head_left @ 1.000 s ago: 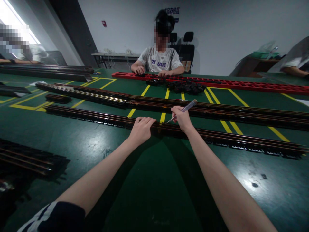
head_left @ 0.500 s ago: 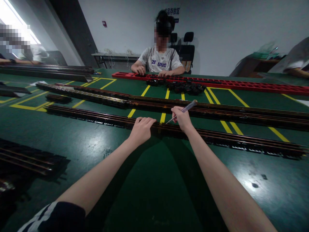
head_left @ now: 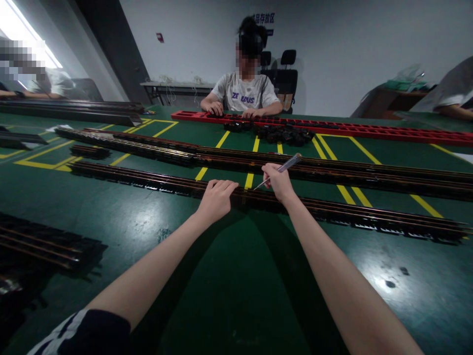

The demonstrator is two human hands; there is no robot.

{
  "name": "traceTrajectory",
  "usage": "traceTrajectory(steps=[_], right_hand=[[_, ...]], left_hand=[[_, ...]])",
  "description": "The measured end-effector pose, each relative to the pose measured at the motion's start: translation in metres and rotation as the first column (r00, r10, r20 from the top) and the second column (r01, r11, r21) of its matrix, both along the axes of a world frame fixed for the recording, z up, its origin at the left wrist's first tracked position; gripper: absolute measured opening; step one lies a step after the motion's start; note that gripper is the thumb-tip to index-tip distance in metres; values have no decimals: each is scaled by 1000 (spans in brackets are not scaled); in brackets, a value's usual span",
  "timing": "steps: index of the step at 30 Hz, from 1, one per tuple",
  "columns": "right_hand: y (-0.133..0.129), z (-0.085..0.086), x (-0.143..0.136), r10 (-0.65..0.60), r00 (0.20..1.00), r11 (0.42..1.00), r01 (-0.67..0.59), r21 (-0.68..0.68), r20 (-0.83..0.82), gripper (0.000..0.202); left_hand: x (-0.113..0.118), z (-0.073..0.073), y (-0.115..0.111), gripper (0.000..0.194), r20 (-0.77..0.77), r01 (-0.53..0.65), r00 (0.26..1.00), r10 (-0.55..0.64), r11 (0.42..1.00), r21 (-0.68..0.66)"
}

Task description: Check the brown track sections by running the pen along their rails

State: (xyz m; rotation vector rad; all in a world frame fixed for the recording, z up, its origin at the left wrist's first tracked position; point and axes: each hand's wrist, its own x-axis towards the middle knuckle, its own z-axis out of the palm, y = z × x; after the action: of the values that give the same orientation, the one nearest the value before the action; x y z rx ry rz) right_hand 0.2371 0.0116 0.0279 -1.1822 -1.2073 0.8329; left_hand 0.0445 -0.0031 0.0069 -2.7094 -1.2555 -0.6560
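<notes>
A long dark rail assembly (head_left: 354, 212) with copper-coloured strips lies across the green table in front of me. My left hand (head_left: 217, 198) is closed over its middle, fingers bent round the rail's far side. Just to the right, my right hand (head_left: 278, 180) is wrapped round a screwdriver (head_left: 290, 162) with a clear handle. The screwdriver slants down to the left, its thin shaft ending at the rail's top, close to my left fingertips. Whether the tip sits in a screw is too small to tell.
Behind lies another bundle of long rails (head_left: 318, 172). Across the table a person (head_left: 247, 93) handles a red slotted frame (head_left: 354, 129), with a pile of black parts (head_left: 286, 133) before it. More dark rails (head_left: 44, 244) lie at the near left. Yellow tape lines (head_left: 347, 193) mark the table.
</notes>
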Motion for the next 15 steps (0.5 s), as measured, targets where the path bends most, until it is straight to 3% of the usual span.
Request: traceTrajectory(steps=[15], right_hand=[[-1, 1, -1, -4, 1000, 1000, 4, 1, -4, 35]], left_hand=[[0, 0, 0, 45, 0, 0, 1000, 0, 1000, 2]])
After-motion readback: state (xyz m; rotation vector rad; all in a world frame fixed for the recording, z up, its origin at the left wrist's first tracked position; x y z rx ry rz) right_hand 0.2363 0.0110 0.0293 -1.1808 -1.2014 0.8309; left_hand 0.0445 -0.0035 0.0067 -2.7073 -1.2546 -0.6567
